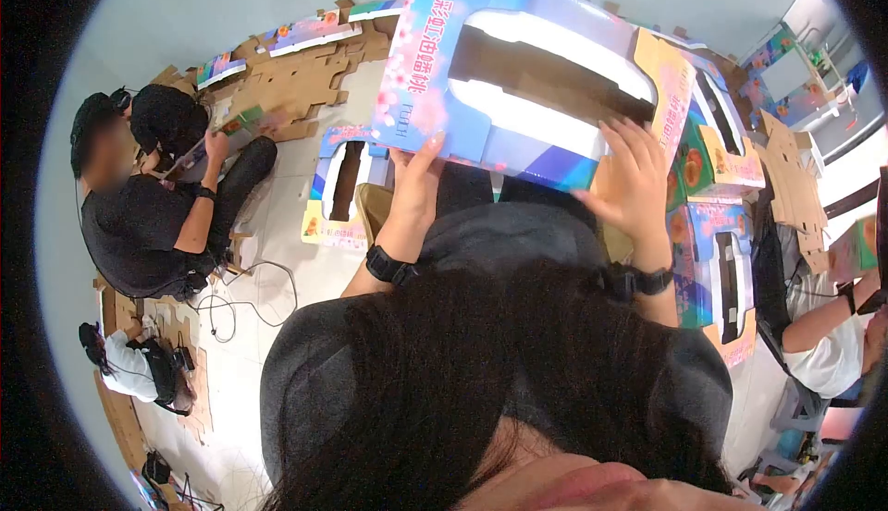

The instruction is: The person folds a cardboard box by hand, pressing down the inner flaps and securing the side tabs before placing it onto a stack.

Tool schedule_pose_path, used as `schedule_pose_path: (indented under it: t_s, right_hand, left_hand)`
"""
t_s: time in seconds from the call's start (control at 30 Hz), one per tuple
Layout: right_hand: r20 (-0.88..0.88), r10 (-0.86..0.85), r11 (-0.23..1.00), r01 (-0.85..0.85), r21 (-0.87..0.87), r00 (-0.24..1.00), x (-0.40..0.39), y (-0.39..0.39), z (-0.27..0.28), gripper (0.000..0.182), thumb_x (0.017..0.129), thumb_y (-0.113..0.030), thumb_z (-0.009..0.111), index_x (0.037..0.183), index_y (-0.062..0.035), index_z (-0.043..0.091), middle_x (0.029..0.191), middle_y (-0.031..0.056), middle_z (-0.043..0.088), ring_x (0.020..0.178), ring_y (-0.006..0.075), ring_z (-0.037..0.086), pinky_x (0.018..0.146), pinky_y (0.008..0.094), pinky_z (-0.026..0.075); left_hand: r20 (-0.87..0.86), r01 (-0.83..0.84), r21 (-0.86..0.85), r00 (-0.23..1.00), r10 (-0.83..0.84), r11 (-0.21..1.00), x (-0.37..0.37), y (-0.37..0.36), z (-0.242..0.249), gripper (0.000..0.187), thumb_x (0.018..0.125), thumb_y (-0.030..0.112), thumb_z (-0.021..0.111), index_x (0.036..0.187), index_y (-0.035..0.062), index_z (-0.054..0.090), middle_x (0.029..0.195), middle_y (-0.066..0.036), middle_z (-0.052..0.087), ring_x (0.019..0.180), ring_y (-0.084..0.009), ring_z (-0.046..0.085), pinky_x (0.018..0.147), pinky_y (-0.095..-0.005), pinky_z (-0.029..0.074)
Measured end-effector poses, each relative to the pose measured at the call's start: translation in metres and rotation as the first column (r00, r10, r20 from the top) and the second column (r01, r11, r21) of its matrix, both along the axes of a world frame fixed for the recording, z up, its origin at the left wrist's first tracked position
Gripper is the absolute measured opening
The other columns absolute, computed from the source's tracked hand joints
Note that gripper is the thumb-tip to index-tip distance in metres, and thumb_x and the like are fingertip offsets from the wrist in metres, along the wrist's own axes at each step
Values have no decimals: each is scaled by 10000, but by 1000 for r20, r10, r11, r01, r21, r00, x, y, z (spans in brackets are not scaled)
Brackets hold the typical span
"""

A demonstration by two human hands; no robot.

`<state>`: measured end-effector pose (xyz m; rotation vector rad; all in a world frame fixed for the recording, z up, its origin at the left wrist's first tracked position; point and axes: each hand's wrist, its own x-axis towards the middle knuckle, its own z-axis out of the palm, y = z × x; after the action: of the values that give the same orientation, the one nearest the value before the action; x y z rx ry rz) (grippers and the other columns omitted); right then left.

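A colourful cardboard peach box [555, 146] is held tilted in front of my body, blue and pink with peach pictures. White-edged flaps frame the long opening in its top, and its brown inside shows. My left hand [418, 178] grips the box's near left corner, thumb on the printed side and fingers partly hidden beneath. At the near right corner, my right hand [634, 173] straddles the edge, fingers stretched over the top by the opening and thumb on the near side. Dark bands circle both wrists.
Another printed box [324, 210] stands on the floor to the left. Several similar boxes [721, 261] are stacked at right. Flat brown cardboard [296, 86] lies near the wall. Two people [148, 197] work at left, above a floor cable [242, 306]; another person [828, 349] sits at right.
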<state>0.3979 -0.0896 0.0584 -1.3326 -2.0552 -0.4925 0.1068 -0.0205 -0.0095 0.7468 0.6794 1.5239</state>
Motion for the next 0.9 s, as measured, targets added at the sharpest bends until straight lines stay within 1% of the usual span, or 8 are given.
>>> schedule_pose_path:
  t_s: [0.1, 0.27, 0.4, 0.47, 0.57, 0.67, 0.73, 0.9]
  right_hand:
    - [63, -95, 984, 104, -145, 993, 3, -17, 3, 872, 641, -455, 824, 1409, -174, 520, 1389, 173, 466, 1416, 420, 302, 1151, 584, 202]
    - [37, -87, 996, 87, 12, 995, 16, -10, -31, 921, 528, -286, 859, 1390, -198, 547, 1299, 184, 497, 1395, 407, 339, 1154, 596, 208]
    - [49, -180, 980, 175, 94, 982, 30, -10, -20, 865, 564, -333, 812, 1378, -181, 564, 1303, 204, 484, 1381, 415, 346, 1160, 601, 197]
    - [41, -259, 959, 252, 126, 965, 44, -9, -2, 873, 608, -406, 802, 1406, -167, 540, 1296, 206, 481, 1363, 416, 362, 1151, 592, 209]
    - [22, -436, 890, 428, 155, 900, 77, -1, 34, 908, 672, -520, 785, 1459, -179, 485, 1248, 208, 526, 1300, 406, 413, 1105, 578, 258]
    - [99, -701, 710, 676, 198, 707, 140, 14, 54, 895, 664, -590, 784, 1444, -253, 501, 1254, 168, 577, 1286, 391, 441, 1097, 539, 287]
    - [130, -798, 595, 804, 14, 588, 175, 22, 72, 887, 677, -618, 785, 1419, -210, 523, 1292, 170, 593, 1278, 378, 463, 1061, 514, 340]
    - [229, -900, 299, 907, -297, 372, 261, 48, 76, 972, 597, -641, 791, 1433, -235, 506, 1337, 155, 604, 1326, 400, 420, 1085, 532, 312]
  left_hand:
    - [16, 26, -29, 1000, -26, 999, -5, 5, -11, 599, 890, 246, 684, 1397, 129, 387, 1318, -52, 507, 1176, -205, 521, 997, -389, 420]
    - [-29, 254, 62, 967, -253, 965, -28, 10, -11, 612, 856, 276, 706, 1375, 73, 453, 1285, -64, 552, 1211, -221, 523, 1050, -426, 401]
    - [53, 388, 396, 895, -443, 832, -50, 29, -28, 824, 864, 466, 687, 1511, 144, 292, 1442, -126, 445, 1374, -336, 396, 1156, -485, 281]
    - [-90, 362, 243, 932, -351, 900, -53, 18, 13, 867, 909, 667, 486, 1560, 166, 207, 1520, -223, 342, 1435, -377, 309, 1161, -516, 260]
    - [92, 357, 165, 923, -375, 919, -67, 22, 15, 854, 928, 688, 404, 1527, 92, 281, 1483, -229, 394, 1377, -365, 380, 1139, -502, 288]
    - [326, 426, 197, 821, -468, 883, -84, 31, 9, 747, 943, 634, 442, 1391, 36, 452, 1365, -216, 500, 1242, -337, 486, 1106, -479, 328]
    - [420, 458, 289, 729, -541, 841, -93, 39, -2, 705, 935, 625, 479, 1247, -2, 560, 1255, -196, 562, 1128, -306, 534, 1092, -497, 343]
    - [450, 412, 274, 743, -494, 869, -104, 35, 4, 588, 936, 580, 520, 1075, 18, 622, 1091, -152, 612, 1014, -285, 556, 1015, -463, 390]
